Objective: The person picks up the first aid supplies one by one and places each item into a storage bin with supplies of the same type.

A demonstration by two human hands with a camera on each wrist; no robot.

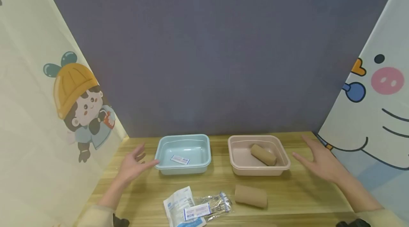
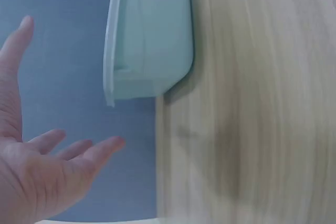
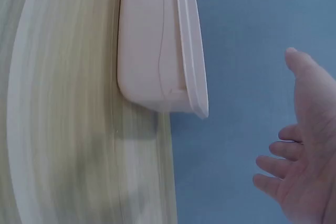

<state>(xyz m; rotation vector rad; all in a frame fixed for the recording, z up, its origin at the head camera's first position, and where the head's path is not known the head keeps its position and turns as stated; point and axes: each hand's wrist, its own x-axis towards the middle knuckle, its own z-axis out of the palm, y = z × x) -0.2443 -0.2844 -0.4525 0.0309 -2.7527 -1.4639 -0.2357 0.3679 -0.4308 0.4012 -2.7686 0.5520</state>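
My left hand point(image 1: 133, 165) hovers beside the left end of a light blue plastic basin point(image 1: 183, 169), fingers spread and holding nothing. Inside that basin lies a small white and blue packet point(image 1: 180, 159). On the other side, my right hand point(image 1: 322, 159) is held off the right end of a pink basin point(image 1: 259, 172), its thumb and fingers apart with nothing between them. A brown cardboard-coloured roll point(image 1: 263, 155) rests in the pink basin. Both wrist views show the hands apart from the basins, the left by the blue one point(image 2: 157, 30), the right by the pink one point(image 3: 149, 40).
Nearer the front lie a white and blue pouch point(image 1: 179, 202), a clear bag of cotton swabs point(image 1: 220, 204), another small packet point(image 1: 197, 211) and a second brown roll point(image 1: 251, 196). A grey panel point(image 1: 204, 60) stands behind the wooden table point(image 1: 306, 198); printed cloths flank it.
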